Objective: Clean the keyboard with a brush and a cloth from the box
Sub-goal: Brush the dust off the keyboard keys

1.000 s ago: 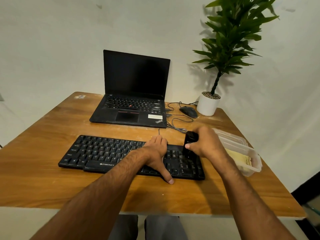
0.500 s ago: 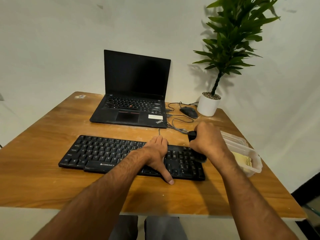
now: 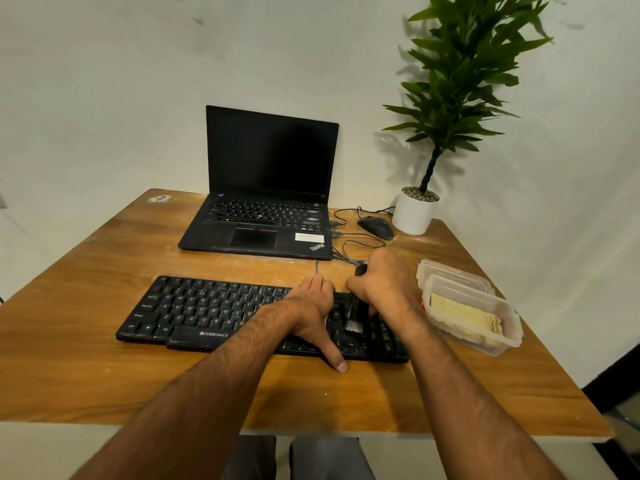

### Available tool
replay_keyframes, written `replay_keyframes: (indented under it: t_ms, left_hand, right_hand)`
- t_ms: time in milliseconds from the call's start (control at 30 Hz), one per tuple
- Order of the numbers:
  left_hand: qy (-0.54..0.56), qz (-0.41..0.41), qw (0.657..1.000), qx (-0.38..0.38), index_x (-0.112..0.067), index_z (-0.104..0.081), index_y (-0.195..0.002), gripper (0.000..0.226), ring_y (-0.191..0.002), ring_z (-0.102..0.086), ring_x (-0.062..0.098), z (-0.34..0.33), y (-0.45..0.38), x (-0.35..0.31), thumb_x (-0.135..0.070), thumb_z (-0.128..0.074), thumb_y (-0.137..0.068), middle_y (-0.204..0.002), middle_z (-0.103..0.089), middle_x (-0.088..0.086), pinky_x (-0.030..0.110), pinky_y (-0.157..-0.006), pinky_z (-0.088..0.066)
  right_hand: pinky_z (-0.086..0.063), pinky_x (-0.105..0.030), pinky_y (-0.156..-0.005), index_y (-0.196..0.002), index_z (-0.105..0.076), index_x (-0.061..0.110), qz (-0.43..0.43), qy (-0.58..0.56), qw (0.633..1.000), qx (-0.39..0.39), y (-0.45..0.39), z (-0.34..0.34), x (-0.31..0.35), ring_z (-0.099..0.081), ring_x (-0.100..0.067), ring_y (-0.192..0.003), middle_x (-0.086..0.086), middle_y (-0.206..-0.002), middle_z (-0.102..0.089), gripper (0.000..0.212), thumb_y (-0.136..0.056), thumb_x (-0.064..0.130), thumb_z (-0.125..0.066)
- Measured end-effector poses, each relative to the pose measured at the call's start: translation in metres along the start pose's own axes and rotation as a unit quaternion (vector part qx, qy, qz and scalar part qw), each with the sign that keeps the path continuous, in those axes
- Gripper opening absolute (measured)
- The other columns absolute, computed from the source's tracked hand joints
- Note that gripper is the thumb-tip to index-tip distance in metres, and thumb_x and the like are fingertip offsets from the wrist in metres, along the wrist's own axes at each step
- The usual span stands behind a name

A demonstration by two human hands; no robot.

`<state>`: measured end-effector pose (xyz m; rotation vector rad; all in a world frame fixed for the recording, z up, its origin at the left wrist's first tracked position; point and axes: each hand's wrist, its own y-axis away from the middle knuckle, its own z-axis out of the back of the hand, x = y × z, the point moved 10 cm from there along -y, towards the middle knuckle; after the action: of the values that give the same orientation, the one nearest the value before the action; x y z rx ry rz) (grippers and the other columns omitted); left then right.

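Observation:
A black keyboard [image 3: 207,313] lies across the middle of the wooden table [image 3: 104,375]. My left hand [image 3: 311,306] rests flat on its right half, fingers straight, thumb stretched down over the front edge onto the wood. My right hand [image 3: 384,284] grips a black brush [image 3: 354,317], whose bristles touch the keys on the keyboard's right part. To the right stands a clear plastic box [image 3: 502,336] with a yellow cloth [image 3: 464,311] folded inside.
An open black laptop [image 3: 263,216] sits behind the keyboard. A black mouse [image 3: 375,226] with cables and a white potted plant [image 3: 415,213] occupy the back right corner. The box's lid [image 3: 450,270] lies behind the box. The table's front edge is near my body.
My right hand has tipped the brush over, and its bristles now point down at the keys, closer to me. My left hand has stayed put on the keyboard.

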<state>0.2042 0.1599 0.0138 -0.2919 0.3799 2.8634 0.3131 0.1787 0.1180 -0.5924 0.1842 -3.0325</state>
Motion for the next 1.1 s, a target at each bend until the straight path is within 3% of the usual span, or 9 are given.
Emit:
replay_keyframes:
  t_ms: [67,233,300,500,633,733,833,967,1100]
  left_hand:
    - [0.003,0.003,1.0,-0.001,-0.017,-0.036,-0.136,0.12,-0.119,-0.032,0.016,0.001,0.0,0.0,-0.072,-0.092,-0.046,-0.127,-0.033,-0.002,0.04,-0.117,-0.038]
    - [-0.005,0.0,1.0,-0.003,-0.016,-0.036,-0.139,0.12,-0.121,-0.032,0.016,0.002,0.002,-0.001,-0.071,-0.092,-0.049,-0.13,-0.033,-0.001,0.039,-0.117,-0.036]
    - [-0.001,0.001,1.0,-0.005,-0.016,-0.037,-0.138,0.119,-0.12,-0.033,0.017,0.002,0.001,-0.001,-0.071,-0.092,-0.048,-0.129,-0.034,-0.001,0.039,-0.117,-0.037]
    - [-0.014,0.001,1.0,-0.003,-0.013,-0.037,-0.136,0.117,-0.118,-0.032,0.017,0.003,0.002,-0.003,-0.072,-0.091,-0.05,-0.128,-0.033,0.0,0.037,-0.115,-0.038]
    - [-0.012,0.0,1.0,-0.007,-0.015,-0.037,-0.136,0.118,-0.117,-0.032,0.017,0.005,0.003,-0.003,-0.074,-0.091,-0.048,-0.126,-0.033,-0.001,0.037,-0.115,-0.037]
    - [-0.012,0.0,1.0,-0.004,-0.015,-0.036,-0.136,0.118,-0.118,-0.031,0.016,0.004,0.004,-0.004,-0.073,-0.091,-0.049,-0.127,-0.033,-0.001,0.036,-0.116,-0.035]
    - [-0.008,0.001,1.0,-0.005,-0.016,-0.036,-0.135,0.116,-0.118,-0.031,0.016,0.003,0.003,-0.002,-0.071,-0.092,-0.05,-0.125,-0.032,-0.002,0.038,-0.117,-0.036]
    - [-0.013,0.002,1.0,0.0,-0.015,-0.037,-0.134,0.116,-0.116,-0.032,0.016,0.002,0.001,-0.002,-0.072,-0.091,-0.05,-0.125,-0.033,-0.001,0.038,-0.115,-0.039]
    - [-0.017,0.002,1.0,-0.004,-0.014,-0.036,-0.136,0.119,-0.119,-0.032,0.016,0.003,0.002,-0.004,-0.073,-0.091,-0.049,-0.127,-0.032,-0.001,0.038,-0.116,-0.038]
  right_hand:
    - [-0.032,-0.023,-0.041,-0.063,-0.054,0.015,0.006,-0.017,0.999,-0.046,-0.005,0.009,-0.001,-0.049,-0.011,-0.055,-0.002,-0.067,-0.058,0.028,-0.079,0.021,-0.076]
    - [-0.038,-0.025,-0.058,-0.083,-0.068,0.012,0.042,-0.087,0.986,-0.138,-0.006,0.022,-0.005,-0.061,-0.017,-0.071,0.006,-0.07,-0.053,0.018,-0.086,0.029,-0.075]
    - [-0.04,-0.025,-0.055,-0.076,-0.064,0.017,0.045,-0.099,0.982,-0.153,-0.001,0.027,-0.01,-0.062,-0.017,-0.068,0.006,-0.068,-0.058,0.023,-0.08,0.034,-0.077]
    - [-0.031,-0.023,-0.043,-0.06,-0.048,0.018,0.066,0.01,0.998,-0.016,0.01,0.003,-0.001,-0.043,-0.007,-0.055,0.002,-0.064,-0.048,0.037,-0.077,0.027,-0.08]
    - [-0.029,-0.023,-0.045,-0.067,-0.047,0.015,0.064,-0.007,0.997,-0.031,0.002,0.008,0.008,-0.049,-0.013,-0.061,0.004,-0.067,-0.045,0.036,-0.084,0.027,-0.076]
    - [-0.034,-0.024,-0.059,-0.079,-0.045,0.017,0.064,-0.063,0.993,-0.074,-0.003,0.017,0.005,-0.055,-0.018,-0.078,0.006,-0.074,-0.044,0.034,-0.087,0.03,-0.075]
    - [-0.034,-0.024,-0.05,-0.07,-0.05,0.017,0.059,-0.084,0.99,-0.101,-0.004,0.026,-0.006,-0.058,-0.018,-0.071,0.007,-0.067,-0.05,0.036,-0.079,0.034,-0.08]
    - [-0.044,-0.028,-0.049,-0.068,-0.055,0.017,0.053,0.001,0.999,-0.006,0.007,0.011,-0.01,-0.054,-0.011,-0.061,0.001,-0.069,-0.056,0.033,-0.072,0.034,-0.083]
    - [-0.036,-0.024,-0.046,-0.068,-0.051,0.019,0.036,0.001,0.999,0.016,0.001,-0.002,-0.005,-0.052,-0.013,-0.065,0.002,-0.071,-0.051,0.036,-0.076,0.031,-0.083]
